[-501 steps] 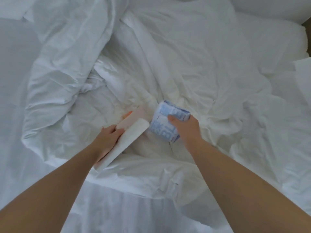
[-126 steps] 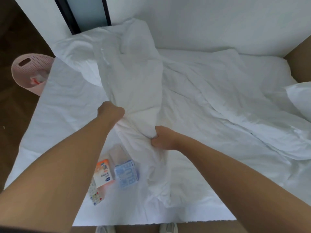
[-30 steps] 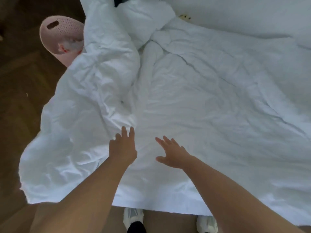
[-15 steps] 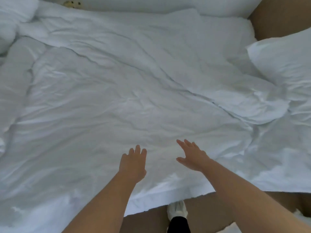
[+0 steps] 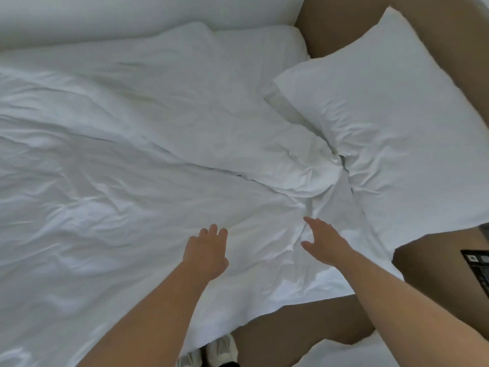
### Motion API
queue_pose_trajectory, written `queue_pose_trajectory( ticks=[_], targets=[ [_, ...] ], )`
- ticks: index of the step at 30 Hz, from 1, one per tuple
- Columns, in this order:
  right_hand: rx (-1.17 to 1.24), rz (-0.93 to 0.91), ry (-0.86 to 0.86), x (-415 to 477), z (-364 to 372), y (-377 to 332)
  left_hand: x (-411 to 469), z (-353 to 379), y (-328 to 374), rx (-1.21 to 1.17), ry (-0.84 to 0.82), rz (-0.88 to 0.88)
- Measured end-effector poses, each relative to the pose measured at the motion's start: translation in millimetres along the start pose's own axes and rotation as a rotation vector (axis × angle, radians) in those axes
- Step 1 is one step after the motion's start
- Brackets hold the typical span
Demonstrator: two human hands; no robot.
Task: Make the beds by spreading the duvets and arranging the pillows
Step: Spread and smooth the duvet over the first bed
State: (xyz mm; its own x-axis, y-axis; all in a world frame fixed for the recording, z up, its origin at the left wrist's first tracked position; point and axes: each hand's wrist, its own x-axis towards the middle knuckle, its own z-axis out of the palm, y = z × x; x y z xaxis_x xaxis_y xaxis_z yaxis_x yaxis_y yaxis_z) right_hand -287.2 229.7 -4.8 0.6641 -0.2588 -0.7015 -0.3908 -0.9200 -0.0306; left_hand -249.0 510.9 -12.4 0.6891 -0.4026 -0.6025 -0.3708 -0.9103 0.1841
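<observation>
A white, wrinkled duvet (image 5: 119,186) lies spread over the bed and fills most of the view. A white pillow (image 5: 383,123) lies at the right, tilted, with its near corner hanging past the bed's edge. My left hand (image 5: 207,251) hovers flat over the duvet near the front edge, fingers straight and holding nothing. My right hand (image 5: 324,241) reaches out with spread fingers just above a fold of the duvet, left of the pillow's lower part. It holds nothing.
A white wall or headboard (image 5: 132,14) runs along the far side. Brown floor (image 5: 304,329) shows at the front and right. A dark object (image 5: 479,268) sits at the right edge. White fabric (image 5: 344,353) lies at the bottom right. My shoes (image 5: 211,352) stand by the bed.
My view has swung right along the bed, so the pillow now fills the right side. Both hands stay open over the duvet's front edge, the right one nearer the pillow.
</observation>
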Motion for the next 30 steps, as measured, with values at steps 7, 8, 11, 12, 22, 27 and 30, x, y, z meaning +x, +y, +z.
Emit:
queue_pose_trajectory(
  ticks=[7, 8, 11, 12, 22, 27, 30],
  targets=[
    [0.176, 0.09, 0.063, 47.5, -40.0, 65.9, 61.2, -32.5, 76.8, -0.031, -0.005, 0.081],
    [0.189, 0.093, 0.059, 59.0, -44.5, 73.3, 73.4, -34.8, 89.0, -0.06, -0.005, 0.084],
    [0.234, 0.091, 0.084, 100.3, -56.7, 98.1, 116.6, -44.3, 126.7, -0.206, -0.009, 0.043],
    [0.249, 0.086, 0.107, 114.8, -61.8, 106.0, 132.9, -48.0, 139.1, -0.274, -0.005, 0.011],
    [0.406, -0.248, -0.007, 197.4, -88.4, 138.6, 279.1, -110.5, 232.8, -1.214, 0.235, -0.433],
    [0.347, -0.539, -0.231, 196.5, -80.3, 147.0, 297.1, -106.3, 220.2, -1.14, 0.298, -0.705],
    [0.583, -0.37, -0.25, 195.1, -98.4, 145.2, 272.4, -99.6, 202.9, -1.178, 0.24, -0.675]
  ],
)
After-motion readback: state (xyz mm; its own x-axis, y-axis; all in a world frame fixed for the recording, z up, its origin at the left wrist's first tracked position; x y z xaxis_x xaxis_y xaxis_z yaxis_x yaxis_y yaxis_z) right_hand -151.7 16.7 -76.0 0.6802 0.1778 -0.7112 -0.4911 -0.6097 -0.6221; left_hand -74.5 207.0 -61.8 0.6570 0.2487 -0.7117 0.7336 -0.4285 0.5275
